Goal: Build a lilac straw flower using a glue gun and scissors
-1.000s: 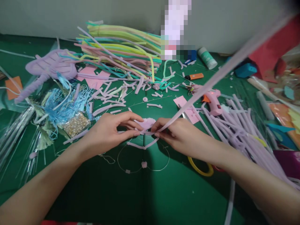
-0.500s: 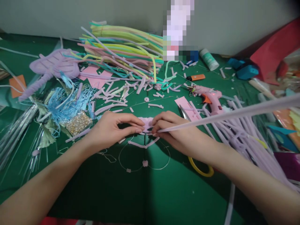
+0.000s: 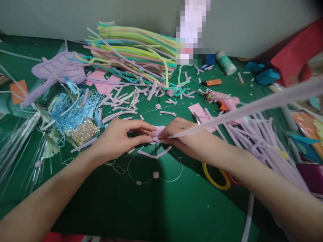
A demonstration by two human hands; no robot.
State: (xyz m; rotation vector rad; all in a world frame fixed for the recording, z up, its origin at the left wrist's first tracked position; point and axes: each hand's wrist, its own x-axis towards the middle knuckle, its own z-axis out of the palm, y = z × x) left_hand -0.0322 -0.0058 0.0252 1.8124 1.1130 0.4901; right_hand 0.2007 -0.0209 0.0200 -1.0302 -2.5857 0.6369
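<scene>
Between my two hands is a small pale-lilac piece of worked pipe cleaner, partly hidden by the fingers. My left hand pinches its left side between thumb and fingertips. At its right side, the bent fingers of my right hand close on a long lilac pipe cleaner, which runs up past the right edge of the view. Just below the hands, a bent lilac strip lies at the top of a thin wire loop. That loop carries a small pink bead-like piece.
Cut lilac bits and a bundle of coloured pipe cleaners lie behind my hands. To the right are a pink glue gun, yellow-handled scissors and lilac stems. Blue tassels and a bag of beads are left.
My right hand has shifted slightly up and left, closer to the left hand. The long pipe cleaner has swung higher at its right end. More of the scissors' handles shows.
</scene>
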